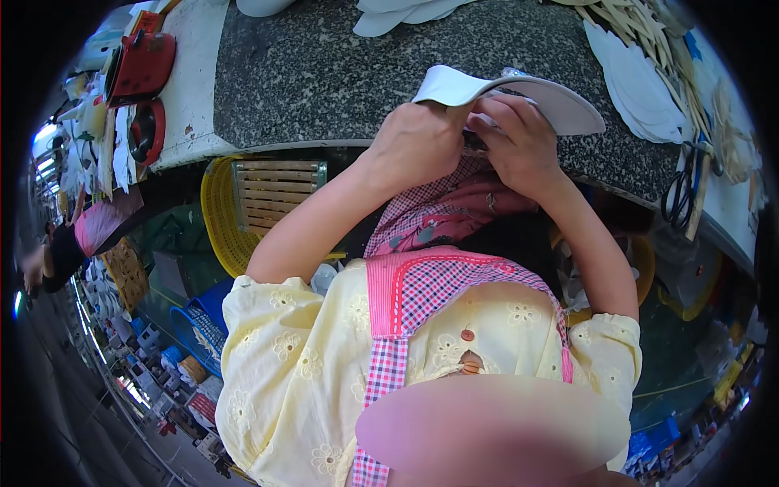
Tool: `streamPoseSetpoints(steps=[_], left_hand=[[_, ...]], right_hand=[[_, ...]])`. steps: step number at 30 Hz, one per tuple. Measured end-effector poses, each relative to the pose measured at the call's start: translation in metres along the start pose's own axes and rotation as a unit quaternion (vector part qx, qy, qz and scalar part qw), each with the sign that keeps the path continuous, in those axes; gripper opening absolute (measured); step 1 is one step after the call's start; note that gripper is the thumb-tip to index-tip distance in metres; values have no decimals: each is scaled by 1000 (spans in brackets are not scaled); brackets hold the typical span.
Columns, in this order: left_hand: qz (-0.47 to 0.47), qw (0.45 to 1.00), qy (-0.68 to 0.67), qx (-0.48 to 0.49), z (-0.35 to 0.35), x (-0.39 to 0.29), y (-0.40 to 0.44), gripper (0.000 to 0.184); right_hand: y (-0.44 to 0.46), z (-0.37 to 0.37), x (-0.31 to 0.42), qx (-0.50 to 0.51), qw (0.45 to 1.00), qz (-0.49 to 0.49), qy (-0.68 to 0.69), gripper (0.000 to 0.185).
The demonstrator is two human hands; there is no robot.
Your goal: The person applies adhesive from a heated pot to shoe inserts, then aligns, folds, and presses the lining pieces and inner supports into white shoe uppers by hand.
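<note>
A curved white insole-shaped piece (560, 102) is held up over the near edge of the speckled stone worktop. My left hand (418, 144) is closed around its lower edge at the left, with the fingertips hidden behind the hand. Beside it, my right hand (519, 142) has its fingers bent and pressed against the underside and edge of the same piece. The two hands nearly touch in the middle. Something small and shiny (513, 72) shows behind the piece, too unclear to name.
White insole-shaped pieces (637, 85) lie at the right of the speckled worktop (324, 73), with more pieces (402, 15) at the back. Red tape dispenser-like objects (144, 69) stand left. A black-handled tool (683, 187) lies at the right edge. Below are a yellow basket (217, 219) and a slatted wooden seat (276, 191).
</note>
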State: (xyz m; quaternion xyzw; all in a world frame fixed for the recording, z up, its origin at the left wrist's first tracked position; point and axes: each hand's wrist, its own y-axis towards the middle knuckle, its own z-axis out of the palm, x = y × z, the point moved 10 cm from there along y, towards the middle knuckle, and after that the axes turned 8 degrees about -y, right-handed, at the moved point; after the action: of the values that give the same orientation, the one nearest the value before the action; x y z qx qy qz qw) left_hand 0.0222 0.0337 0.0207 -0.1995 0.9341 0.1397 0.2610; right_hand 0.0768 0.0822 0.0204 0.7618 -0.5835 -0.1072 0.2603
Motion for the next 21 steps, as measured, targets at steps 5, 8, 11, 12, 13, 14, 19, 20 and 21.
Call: streamPoseSetpoints(steps=[5, 8, 11, 12, 13, 14, 19, 20, 21], left_hand=[[29, 999, -27, -21, -4, 0, 1, 52], [29, 999, 5, 12, -3, -9, 2, 20], [56, 997, 38, 28, 2, -14, -3, 22], [62, 997, 42, 31, 3, -14, -3, 22], [68, 996, 47, 34, 3, -15, -4, 22], [76, 995, 52, 38, 4, -15, -4, 22], [176, 983, 53, 3, 10, -19, -13, 19], [186, 981, 48, 6, 11, -18, -16, 19], [180, 982, 47, 20, 11, -17, -16, 19]], right_hand=[[-10, -12, -11, -25, 987, 31, 157, 35], [-14, -7, -19, -9, 988, 103, 117, 42], [-16, 6, -14, 58, 994, 97, 11, 47], [-16, 8, -12, 70, 994, 80, 12, 46], [-17, 9, -11, 82, 994, 64, 13, 45], [-18, 10, -10, 94, 994, 49, 13, 45], [-27, 6, -14, 78, 992, 43, 88, 36], [-30, 2, -15, 43, 985, 28, 163, 37], [-34, 6, -24, 47, 976, 74, 201, 37]])
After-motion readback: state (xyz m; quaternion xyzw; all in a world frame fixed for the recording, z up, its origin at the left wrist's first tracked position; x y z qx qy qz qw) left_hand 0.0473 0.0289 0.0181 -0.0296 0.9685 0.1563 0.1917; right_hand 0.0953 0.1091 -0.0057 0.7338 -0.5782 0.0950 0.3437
